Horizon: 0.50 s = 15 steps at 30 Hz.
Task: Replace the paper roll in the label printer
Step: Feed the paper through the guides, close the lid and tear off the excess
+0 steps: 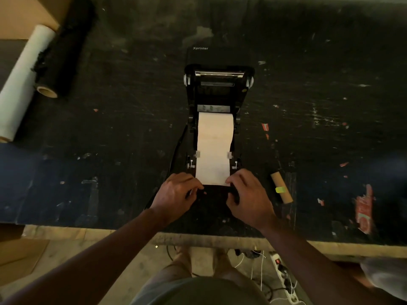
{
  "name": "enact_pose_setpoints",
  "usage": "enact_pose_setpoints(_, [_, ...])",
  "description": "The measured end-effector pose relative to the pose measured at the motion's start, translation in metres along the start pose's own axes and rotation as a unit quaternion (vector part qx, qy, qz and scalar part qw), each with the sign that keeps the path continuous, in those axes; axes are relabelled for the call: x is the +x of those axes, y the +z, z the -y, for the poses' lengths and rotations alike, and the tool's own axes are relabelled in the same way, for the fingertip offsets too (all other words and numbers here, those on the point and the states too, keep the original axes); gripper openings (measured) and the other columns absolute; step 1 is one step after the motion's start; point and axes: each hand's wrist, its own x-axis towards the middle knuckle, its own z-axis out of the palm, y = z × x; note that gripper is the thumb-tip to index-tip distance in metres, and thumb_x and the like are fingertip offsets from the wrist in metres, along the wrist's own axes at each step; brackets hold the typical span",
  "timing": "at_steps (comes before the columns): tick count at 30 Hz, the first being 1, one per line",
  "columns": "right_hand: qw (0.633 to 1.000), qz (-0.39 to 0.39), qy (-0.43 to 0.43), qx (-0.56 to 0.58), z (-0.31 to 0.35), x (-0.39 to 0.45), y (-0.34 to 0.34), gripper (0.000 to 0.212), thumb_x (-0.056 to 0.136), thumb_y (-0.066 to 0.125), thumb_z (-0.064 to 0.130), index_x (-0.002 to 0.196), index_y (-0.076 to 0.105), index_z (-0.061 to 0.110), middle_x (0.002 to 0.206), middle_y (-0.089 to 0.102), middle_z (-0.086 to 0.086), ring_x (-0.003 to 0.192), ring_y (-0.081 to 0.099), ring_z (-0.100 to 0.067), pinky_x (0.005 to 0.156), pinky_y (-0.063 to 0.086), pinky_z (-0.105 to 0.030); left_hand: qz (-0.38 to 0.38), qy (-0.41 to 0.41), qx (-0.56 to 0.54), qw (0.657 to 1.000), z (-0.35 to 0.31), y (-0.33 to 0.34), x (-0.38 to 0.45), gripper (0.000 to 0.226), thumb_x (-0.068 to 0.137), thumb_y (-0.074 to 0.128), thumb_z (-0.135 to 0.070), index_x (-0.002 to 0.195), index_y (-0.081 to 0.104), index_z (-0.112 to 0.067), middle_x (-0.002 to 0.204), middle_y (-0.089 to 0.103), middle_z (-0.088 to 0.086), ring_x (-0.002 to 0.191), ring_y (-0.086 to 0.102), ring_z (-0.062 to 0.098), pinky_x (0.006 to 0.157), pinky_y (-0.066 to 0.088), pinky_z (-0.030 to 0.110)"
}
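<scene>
- While the label printer (pixel 217 137) sits lid-up at centre of the black table (pixel 123 133), the new paper roll (pixel 215 122) is already seated in its bay; web pulled toward 6 o'clock through the two side guides (pixel 198 154)
- Left hand (pixel 177 195) pinches the paper's left front corner; right hand (pixel 247 194) pinches the right front corner; both grip the leading edge at the printer's front lip
- Spent cardboard core (pixel 281 188) lies at 3 o'clock of the hands, just beside the printer, apart from it; swap looks mostly done
- Left, by my read: square the web, shut the lid, test feed
- Table's near edge (pixel 198 237) runs close under the wrists at 6 o'clock; little room there
- Open tabletop at 9 and 3 o'clock; film rolls (pixel 26 80) far off at 10 o'clock, no obstruction
</scene>
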Motion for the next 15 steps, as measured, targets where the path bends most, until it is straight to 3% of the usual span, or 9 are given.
enact_pose_setpoints(2, [0.999, 0.017, 0.006, -0.033, 0.001, 0.002, 0.003, 0.051, 0.079, 0.076, 0.03, 0.126, 0.055, 0.025, 0.128, 0.049, -0.002, 0.118, 0.051, -0.019, 0.097, 0.047, -0.03, -0.012, -0.015, 0.006, 1.0, 0.001, 0.003, -0.005, 0.024, 0.09, 0.074, -0.011, 0.112, 0.074, -0.02, 0.11, 0.07, 0.0, 0.1, 0.066, 0.015, 0.09, 0.058, 0.04])
enact_pose_setpoints(5, [0.996, 0.015, 0.008, -0.09, 0.005, 0.012, 0.007, 0.055, 0.078, 0.079, 0.028, 0.127, 0.055, 0.024, 0.128, 0.049, -0.005, 0.117, 0.051, -0.023, 0.091, 0.046, -0.035, -0.015, -0.034, 0.034, 0.999, 0.003, 0.008, -0.002, 0.037, 0.087, 0.075, -0.022, 0.123, 0.068, -0.024, 0.123, 0.062, 0.0, 0.114, 0.057, 0.016, 0.098, 0.048, 0.033])
enact_pose_setpoints(9, [0.993, -0.01, -0.011, -0.115, 0.002, 0.024, 0.008, 0.033, 0.081, 0.074, 0.015, 0.112, 0.063, 0.018, 0.116, 0.06, -0.004, 0.109, 0.055, -0.026, 0.085, 0.046, -0.038, 0.001, -0.041, 0.085, 0.996, 0.003, 0.011, 0.011, 0.043, 0.083, 0.08, -0.03, 0.124, 0.067, -0.027, 0.126, 0.061, -0.001, 0.117, 0.054, 0.019, 0.096, 0.046, 0.035])
enact_pose_setpoints(12, [0.992, -0.04, -0.038, -0.116, -0.001, 0.024, 0.005, 0.015, 0.082, 0.074, 0.013, 0.096, 0.068, 0.016, 0.101, 0.066, -0.005, 0.1, 0.059, -0.028, 0.081, 0.048, -0.041, -0.019, -0.035, 0.106, 0.994, 0.005, 0.009, 0.02, 0.03, 0.084, 0.079, -0.024, 0.113, 0.073, -0.023, 0.117, 0.068, 0.0, 0.11, 0.059, 0.021, 0.09, 0.05, 0.039])
enact_pose_setpoints(15, [0.99, -0.048, -0.047, -0.124, -0.003, 0.021, 0.003, 0.007, 0.085, 0.074, 0.014, 0.092, 0.072, 0.015, 0.096, 0.069, -0.004, 0.097, 0.062, -0.027, 0.079, 0.047, -0.04, -0.035, -0.014, 0.114, 0.993, 0.007, 0.006, 0.022, 0.016, 0.088, 0.075, -0.02, 0.103, 0.078, -0.023, 0.107, 0.073, -0.001, 0.103, 0.062, 0.021, 0.084, 0.049, 0.039])
